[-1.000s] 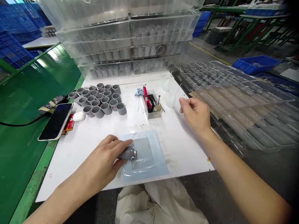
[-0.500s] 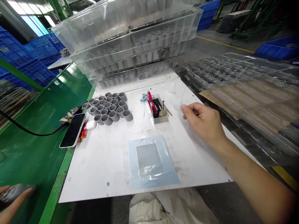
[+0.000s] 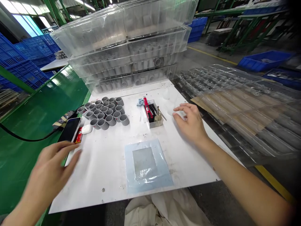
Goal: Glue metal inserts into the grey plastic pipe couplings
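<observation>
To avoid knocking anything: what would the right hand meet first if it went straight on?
From the right hand, probably the small metal tray holding a red tool, though depth is hard to judge.

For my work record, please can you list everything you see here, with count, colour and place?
board: one, white, centre
fittings: many, grey, left on board
tray stack: one, clear, back of board, holding grey fittings
metal box: one, silver, middle of board
red tool: one, red, in box
blue rag: one, pale blue, beside box
plastic sheet: one, pale blue, front of board
phone: one, black, left edge of board
earbud case: one, white, beside phone
crates: many, blue, far left
left hand: one, open, empty, near phone
right hand: one, open, empty, right of box
</observation>
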The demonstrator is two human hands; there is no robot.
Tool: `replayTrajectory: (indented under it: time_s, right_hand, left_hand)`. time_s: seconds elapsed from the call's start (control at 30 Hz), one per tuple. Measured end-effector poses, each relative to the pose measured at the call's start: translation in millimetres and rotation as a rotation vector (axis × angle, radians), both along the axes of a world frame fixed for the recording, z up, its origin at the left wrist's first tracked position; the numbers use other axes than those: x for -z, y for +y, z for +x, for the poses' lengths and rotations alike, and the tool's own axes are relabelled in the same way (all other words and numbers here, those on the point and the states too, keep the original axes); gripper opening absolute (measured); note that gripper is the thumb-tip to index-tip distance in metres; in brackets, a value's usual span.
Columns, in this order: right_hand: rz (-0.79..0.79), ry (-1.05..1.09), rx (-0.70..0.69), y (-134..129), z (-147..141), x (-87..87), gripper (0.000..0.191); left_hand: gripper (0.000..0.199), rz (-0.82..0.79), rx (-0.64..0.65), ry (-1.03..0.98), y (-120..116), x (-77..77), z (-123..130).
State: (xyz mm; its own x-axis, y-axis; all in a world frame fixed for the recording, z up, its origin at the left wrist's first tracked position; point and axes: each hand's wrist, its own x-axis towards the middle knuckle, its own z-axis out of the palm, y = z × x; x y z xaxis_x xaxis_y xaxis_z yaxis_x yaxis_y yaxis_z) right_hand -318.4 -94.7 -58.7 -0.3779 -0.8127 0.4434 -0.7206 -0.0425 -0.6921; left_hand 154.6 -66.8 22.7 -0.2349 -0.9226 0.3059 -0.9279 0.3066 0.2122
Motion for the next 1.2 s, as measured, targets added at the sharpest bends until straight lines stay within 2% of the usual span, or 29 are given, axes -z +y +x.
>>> replayTrajectory:
  time_s: [0.03,0.1,0.17,0.27,0.33,0.4,0.53,0.67,0.83,0.97,1.0,1.07,1.1,1.2]
  right_hand:
    - [0.013,0.009,-0.012,-1.6,-0.7,3.2,0.029]
    - [0.049,0.028,-0.041,-4.8,-1.9,8.9,0.033]
    - [0.084,0.046,-0.072,-8.3,-2.8,12.8,0.036]
    - [0.105,0.06,-0.107,-13.5,-3.0,14.2,0.038]
    - [0.097,0.051,-0.115,-15.4,-2.1,12.2,0.039]
    - [0.071,0.027,-0.111,-15.1,-0.3,8.2,0.037]
    - [-0.019,-0.053,-0.093,-9.0,5.7,-2.1,0.028]
    - [-0.12,-0.116,-0.056,-3.6,9.5,-8.9,0.018]
    - [-0.297,-0.262,-0.059,8.2,10.4,-19.2,0.005]
    - [-0.365,-0.366,-0.094,47.8,26.7,-30.7,0.008]
    - [-0.359,-0.405,-0.116,61.8,33.5,-31.9,0.018]
    - [-0.25,-0.511,-0.17,90.2,48.5,-31.3,0.052]
    - [-0.181,-0.535,-0.175,103.1,56.0,-29.7,0.056]
    - [-0.014,-0.557,-0.154,130.7,76.7,-22.8,0.036]
  left_hand:
    - [0.039,0.01,0.03,-0.029,-10.2,4.5,-25.2]
    - [0.045,0.139,0.114,-0.019,-37.2,12.7,-78.1]
    - [0.049,0.185,0.15,-0.012,-65.5,19.1,-121.4]
    - [0.045,0.216,0.15,0.007,-93.3,25.8,-152.6]
    - [0.033,0.236,0.157,0.043,-96.0,28.2,-154.1]
    - [0.029,0.269,0.189,0.119,-86.2,28.8,-147.1]
    - [0.03,0.376,0.213,0.331,-46.6,30.3,-129.9]
    - [0.028,0.495,0.217,0.499,-9.6,37.7,-122.7]
    - [0.017,0.576,0.209,0.682,16.9,45.3,-121.5]
    - [0.012,0.635,0.149,0.84,26.4,48.3,-118.7]
    - [0.014,0.649,0.146,0.879,28.0,49.2,-118.0]
    - [0.023,0.706,0.142,1.0,31.0,51.2,-116.8]
    - [0.026,0.75,0.152,1.077,32.6,52.1,-116.2]
    - [0.024,0.856,0.233,1.238,37.2,53.5,-114.1]
